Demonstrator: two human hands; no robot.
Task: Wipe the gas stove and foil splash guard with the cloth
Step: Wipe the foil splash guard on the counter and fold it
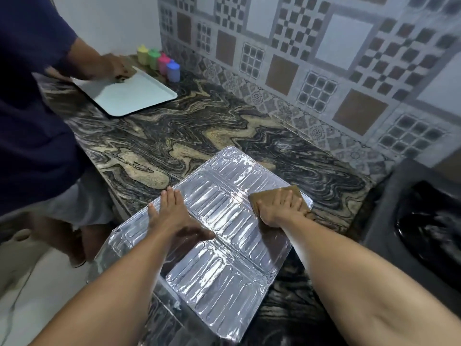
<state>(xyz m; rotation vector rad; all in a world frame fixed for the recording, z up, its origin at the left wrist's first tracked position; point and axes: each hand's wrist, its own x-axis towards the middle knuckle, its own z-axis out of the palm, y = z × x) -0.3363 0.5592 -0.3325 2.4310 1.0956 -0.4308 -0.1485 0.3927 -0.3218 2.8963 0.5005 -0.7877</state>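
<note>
The foil splash guard (219,233) lies flat and unfolded on the marbled countertop (174,136), its near-left part hanging over the counter's front edge. My left hand (167,213) rests flat on the guard's left side, fingers spread, pinning it down. My right hand (279,208) presses a brown cloth (291,192) onto the guard's far right corner. The black gas stove (424,226) sits at the right edge of the view, blurred and only partly in frame.
Another person in a dark shirt stands at the left, a hand on a white tray (124,96) on the counter. Several coloured plastic containers (159,62) stand in the back corner against the patterned tile wall. Floor shows at the lower left.
</note>
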